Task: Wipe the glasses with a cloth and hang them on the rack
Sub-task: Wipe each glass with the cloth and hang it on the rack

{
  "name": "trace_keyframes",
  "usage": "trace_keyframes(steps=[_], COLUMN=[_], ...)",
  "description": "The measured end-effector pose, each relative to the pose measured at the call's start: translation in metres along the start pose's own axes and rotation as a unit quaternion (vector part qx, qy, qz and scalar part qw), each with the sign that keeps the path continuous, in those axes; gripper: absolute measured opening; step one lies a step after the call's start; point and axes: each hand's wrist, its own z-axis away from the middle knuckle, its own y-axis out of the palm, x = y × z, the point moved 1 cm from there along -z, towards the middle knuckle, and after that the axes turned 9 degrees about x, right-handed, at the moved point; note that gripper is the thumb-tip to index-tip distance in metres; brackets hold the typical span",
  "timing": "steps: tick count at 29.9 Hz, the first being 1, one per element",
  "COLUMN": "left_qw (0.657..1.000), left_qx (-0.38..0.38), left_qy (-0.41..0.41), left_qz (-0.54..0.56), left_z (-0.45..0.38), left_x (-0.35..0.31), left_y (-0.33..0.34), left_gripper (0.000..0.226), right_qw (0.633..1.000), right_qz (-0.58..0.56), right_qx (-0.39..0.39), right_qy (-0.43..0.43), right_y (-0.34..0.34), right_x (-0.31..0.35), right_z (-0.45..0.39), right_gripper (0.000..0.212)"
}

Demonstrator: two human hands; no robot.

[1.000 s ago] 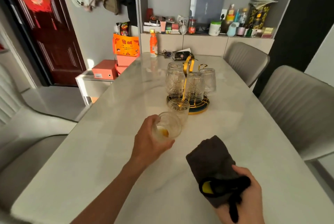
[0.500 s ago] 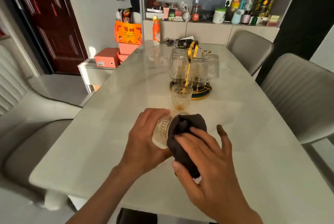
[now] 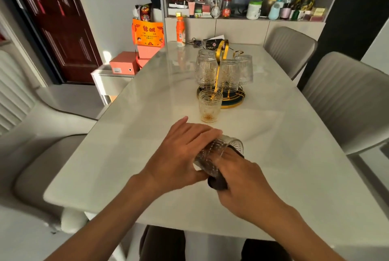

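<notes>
A glass (image 3: pixel 219 156) is gripped on its side above the table (image 3: pixel 294 176) by the left hand (image 3: pixel 179 159) so the cloth (image 3: pixel 217 183), pushed in by the right hand (image 3: pixel 246 185) curled round it, reaches inside, while a second glass (image 3: pixel 210 105) waits before the rack (image 3: pixel 223 75).

Pale marble table (image 3: pixel 147 134) under the hands, sunlit. Grey padded chairs (image 3: pixel 349 100) right of them, another left. Beyond the hands a cluttered shelf niche (image 3: pixel 242 8); far left a dark red door (image 3: pixel 59 25), orange boxes (image 3: pixel 124 65) near it.
</notes>
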Motion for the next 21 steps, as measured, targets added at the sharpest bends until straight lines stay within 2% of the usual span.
trace_keyframes(steps=[1, 3, 4, 6, 7, 8, 9, 10, 11, 12, 13, 15, 16, 17, 18, 19, 20, 21], left_qw=[1.000, 0.996, 0.992, 0.975, 0.956, 0.929, 0.898, 0.872, 0.854, 0.842, 0.833, 0.801, 0.779, 0.764, 0.770, 0.801, 0.843, 0.870], left_qx=[0.022, 0.043, 0.043, 0.017, -0.013, -0.054, -0.096, -0.139, -0.180, -0.201, -0.194, -0.110, -0.052, -0.018, -0.023, -0.052, -0.096, -0.134], left_qy=[0.012, 0.028, 0.023, -0.010, -0.026, -0.041, -0.054, -0.074, -0.102, -0.138, -0.178, -0.275, -0.312, -0.333, -0.327, -0.286, -0.230, -0.177], left_qz=[0.013, 0.074, 0.118, 0.221, 0.291, 0.364, 0.425, 0.463, 0.477, 0.482, 0.487, 0.520, 0.542, 0.552, 0.548, 0.523, 0.477, 0.440], left_z=[-0.001, -0.002, -0.001, 0.002, 0.002, 0.002, 0.000, -0.002, -0.006, -0.011, -0.016, -0.026, -0.028, -0.028, -0.026, -0.025, -0.022, -0.018], left_x=[0.001, 0.002, 0.003, 0.002, -0.002, -0.006, -0.012, -0.019, -0.024, -0.028, -0.029, -0.024, -0.021, -0.020, -0.019, -0.021, -0.024, -0.026], left_y=[-0.006, -0.017, -0.020, -0.018, -0.014, -0.010, -0.005, 0.001, 0.003, 0.005, 0.004, 0.002, 0.002, 0.002, 0.004, 0.005, 0.005, 0.005], left_gripper=[0.088, 0.084, 0.081, 0.072, 0.065, 0.056, 0.045, 0.034, 0.024, 0.018, 0.018, 0.026, 0.030, 0.033, 0.034, 0.031, 0.028, 0.026], right_qw=[0.993, 0.937, 0.888, 0.763, 0.712, 0.682, 0.668, 0.669, 0.685, 0.718, 0.764, 0.857, 0.879, 0.879, 0.856, 0.803, 0.717, 0.641], right_qz=[-0.109, -0.335, -0.444, -0.629, -0.686, -0.716, -0.731, -0.731, -0.718, -0.688, -0.640, -0.509, -0.471, -0.471, -0.511, -0.589, -0.688, -0.759], right_qx=[0.027, 0.063, 0.073, 0.102, 0.110, 0.112, 0.109, 0.101, 0.090, 0.078, 0.067, 0.058, 0.052, 0.040, 0.026, 0.016, 0.016, 0.021], right_qy=[0.032, 0.080, 0.098, 0.108, 0.101, 0.097, 0.093, 0.091, 0.082, 0.071, 0.057, 0.047, 0.056, 0.066, 0.078, 0.093, 0.106, 0.107], right_y=[-0.003, -0.013, -0.020, -0.026, -0.028, -0.027, -0.027, -0.027, -0.027, -0.027, -0.027, -0.025, -0.023, -0.022, -0.019, -0.017, -0.016, -0.015], right_x=[-0.002, -0.006, -0.006, -0.007, -0.007, -0.005, -0.003, 0.001, 0.003, 0.005, 0.007, 0.006, 0.005, 0.005, 0.005, 0.004, 0.004, 0.005], right_z=[0.003, 0.009, 0.012, 0.014, 0.016, 0.017, 0.017, 0.015, 0.013, 0.012, 0.011, 0.009, 0.009, 0.009, 0.012, 0.014, 0.016, 0.017], right_gripper=[0.042, 0.028, 0.026, 0.027, 0.031, 0.033, 0.034, 0.035, 0.036, 0.037, 0.036, 0.031, 0.030, 0.032, 0.034, 0.036, 0.038, 0.043])
